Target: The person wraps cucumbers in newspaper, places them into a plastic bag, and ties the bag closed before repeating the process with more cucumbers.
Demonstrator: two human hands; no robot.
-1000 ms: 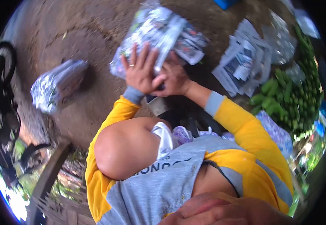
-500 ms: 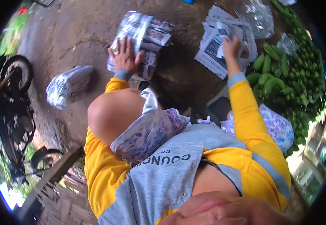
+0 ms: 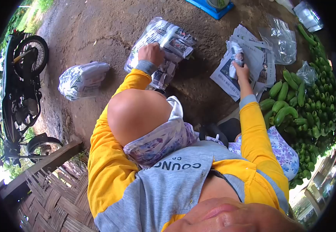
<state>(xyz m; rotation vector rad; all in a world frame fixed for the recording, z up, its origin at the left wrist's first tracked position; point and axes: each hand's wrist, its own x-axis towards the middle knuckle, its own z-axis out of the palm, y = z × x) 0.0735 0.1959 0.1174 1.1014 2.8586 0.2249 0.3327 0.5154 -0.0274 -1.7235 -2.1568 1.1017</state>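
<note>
A clear plastic bag (image 3: 147, 36) packed with newspaper-wrapped bundles (image 3: 179, 44) lies on the dirt floor ahead of me. My left hand (image 3: 151, 54) rests on the bag's near side, its fingers curled in on the plastic; the fingertips are partly hidden. In my right hand (image 3: 241, 71) is a slim newspaper-wrapped roll (image 3: 236, 52), held by its near end above spread newspaper sheets (image 3: 224, 77). What the roll contains is hidden. Smooth, long green produce (image 3: 286, 112) lies close to the right of the sheets.
A second filled plastic bag (image 3: 83, 80) sits to the left. A flat clear bag (image 3: 283, 42) lies beyond the newspapers. The green pile (image 3: 318, 100) fills the right side. A blue scale-like object (image 3: 214, 11) stands at the top; a motorbike (image 3: 24, 92) is far left.
My left hand has gone from lying flat with spread fingers on the bag to curled fingers. My right hand still holds the wrapped roll, now more upright. The view has shifted.
</note>
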